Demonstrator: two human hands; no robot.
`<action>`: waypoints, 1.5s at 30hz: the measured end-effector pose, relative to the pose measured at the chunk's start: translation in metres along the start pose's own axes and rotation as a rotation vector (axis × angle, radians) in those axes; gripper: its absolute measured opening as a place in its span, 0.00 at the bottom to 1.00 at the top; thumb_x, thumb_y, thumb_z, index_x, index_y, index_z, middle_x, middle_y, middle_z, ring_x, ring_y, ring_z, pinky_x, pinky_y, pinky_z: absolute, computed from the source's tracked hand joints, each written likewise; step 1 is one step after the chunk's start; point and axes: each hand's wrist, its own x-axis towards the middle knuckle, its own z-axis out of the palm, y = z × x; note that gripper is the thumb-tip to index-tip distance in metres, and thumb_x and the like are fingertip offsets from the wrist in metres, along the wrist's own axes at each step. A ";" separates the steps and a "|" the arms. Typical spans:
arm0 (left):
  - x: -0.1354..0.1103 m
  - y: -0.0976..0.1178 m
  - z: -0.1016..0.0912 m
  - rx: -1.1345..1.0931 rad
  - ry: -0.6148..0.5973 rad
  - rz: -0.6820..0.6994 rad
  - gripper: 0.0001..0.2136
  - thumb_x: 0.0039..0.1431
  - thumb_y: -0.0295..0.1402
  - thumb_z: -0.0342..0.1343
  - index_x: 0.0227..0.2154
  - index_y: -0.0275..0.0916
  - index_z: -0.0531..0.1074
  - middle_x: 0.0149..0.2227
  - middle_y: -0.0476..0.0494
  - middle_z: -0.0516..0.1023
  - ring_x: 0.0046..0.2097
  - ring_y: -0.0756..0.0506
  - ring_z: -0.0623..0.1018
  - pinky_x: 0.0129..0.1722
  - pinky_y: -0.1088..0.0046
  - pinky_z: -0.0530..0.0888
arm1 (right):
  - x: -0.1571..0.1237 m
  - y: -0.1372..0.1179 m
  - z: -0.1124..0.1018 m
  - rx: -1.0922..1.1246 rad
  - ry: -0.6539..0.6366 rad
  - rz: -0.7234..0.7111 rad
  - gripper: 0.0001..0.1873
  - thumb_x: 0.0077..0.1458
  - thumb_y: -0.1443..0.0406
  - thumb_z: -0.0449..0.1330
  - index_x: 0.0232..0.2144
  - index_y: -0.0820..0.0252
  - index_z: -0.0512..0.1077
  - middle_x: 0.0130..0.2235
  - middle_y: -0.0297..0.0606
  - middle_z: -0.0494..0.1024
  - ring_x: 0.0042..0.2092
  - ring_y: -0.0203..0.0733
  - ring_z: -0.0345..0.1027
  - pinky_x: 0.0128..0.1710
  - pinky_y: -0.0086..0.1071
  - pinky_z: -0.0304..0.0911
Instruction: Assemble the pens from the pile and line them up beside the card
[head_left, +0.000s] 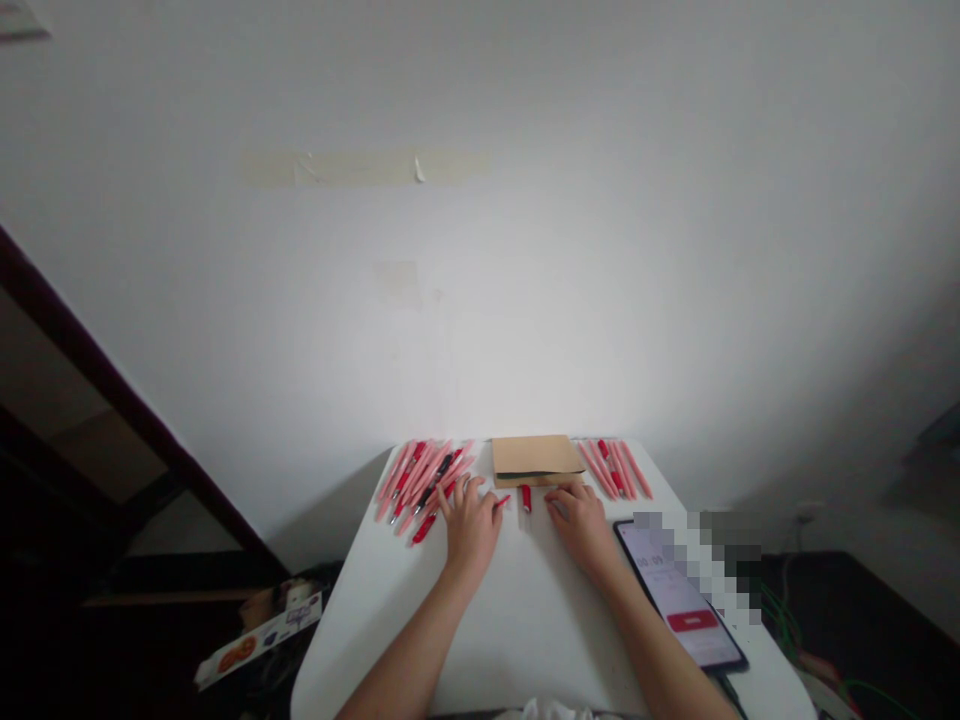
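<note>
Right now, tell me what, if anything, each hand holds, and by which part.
Left hand: perhaps a small red piece, at the thumb; gripped part unclear. Right hand: no held thing visible.

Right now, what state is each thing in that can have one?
Left hand: fingers spread at the left pens; a red piece shows at its thumb
Right hand: fingers bent
Red piece between the hands: lying apart from both
Left pens: loose heap, some crossing
Right pens: roughly side by side
Brown pad or box: lying flat
Phone: face up, screen lit
</note>
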 end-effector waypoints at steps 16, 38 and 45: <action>0.000 -0.002 -0.002 -0.023 0.065 -0.021 0.04 0.57 0.29 0.59 0.30 0.43 0.78 0.48 0.42 0.77 0.56 0.36 0.71 0.64 0.33 0.51 | -0.004 -0.023 0.007 0.158 0.171 -0.175 0.08 0.60 0.66 0.58 0.39 0.55 0.78 0.42 0.42 0.75 0.46 0.48 0.66 0.48 0.41 0.63; 0.003 -0.011 -0.006 -0.014 0.047 -0.065 0.03 0.55 0.30 0.60 0.30 0.43 0.78 0.50 0.42 0.76 0.57 0.35 0.70 0.63 0.35 0.54 | 0.007 -0.062 0.005 -0.030 0.046 -0.101 0.11 0.55 0.68 0.63 0.37 0.45 0.81 0.49 0.41 0.74 0.51 0.50 0.61 0.52 0.41 0.59; 0.003 -0.012 -0.006 -0.001 0.045 -0.072 0.02 0.56 0.31 0.61 0.30 0.43 0.78 0.50 0.42 0.76 0.57 0.36 0.70 0.63 0.37 0.53 | 0.005 -0.059 0.009 0.007 0.063 -0.109 0.09 0.56 0.68 0.62 0.35 0.48 0.81 0.49 0.42 0.73 0.51 0.50 0.61 0.51 0.41 0.60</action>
